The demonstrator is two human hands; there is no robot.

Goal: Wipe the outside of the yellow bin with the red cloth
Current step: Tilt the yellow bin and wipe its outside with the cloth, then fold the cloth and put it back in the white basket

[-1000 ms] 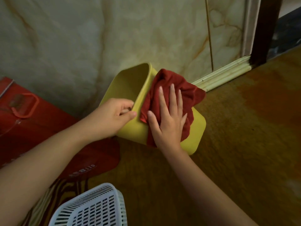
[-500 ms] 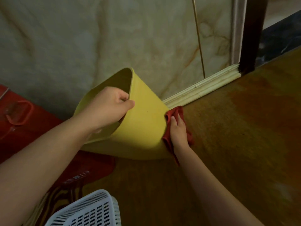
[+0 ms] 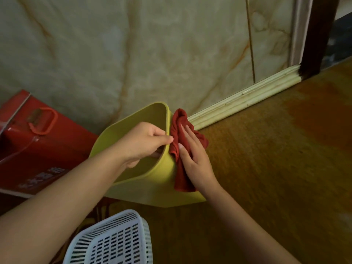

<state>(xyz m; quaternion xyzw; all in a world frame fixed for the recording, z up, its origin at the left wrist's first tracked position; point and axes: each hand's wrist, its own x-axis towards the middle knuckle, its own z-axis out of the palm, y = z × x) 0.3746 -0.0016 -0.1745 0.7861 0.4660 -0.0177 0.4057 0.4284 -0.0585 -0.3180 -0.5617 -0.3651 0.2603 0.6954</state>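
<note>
The yellow bin (image 3: 152, 189) stands on the brown floor near the wall, its mouth facing up and left. My left hand (image 3: 142, 141) grips its right rim, thumb outside and fingers inside. The red cloth (image 3: 182, 149) lies bunched against the bin's outer right side, from the rim down the wall. My right hand (image 3: 195, 159) presses flat on the cloth with fingers extended upward. The bin's base is hidden behind its own wall.
A red box (image 3: 36, 147) with a red handle sits at the left against the marble wall. A white slotted basket (image 3: 114, 241) lies close below the bin. A cream skirting board (image 3: 245, 99) runs along the wall; a dark door frame (image 3: 316, 35) is at top right.
My right hand has carried the cloth from low on the bin's right side up to its rim. The bin has turned more upright, still held by my left hand.
</note>
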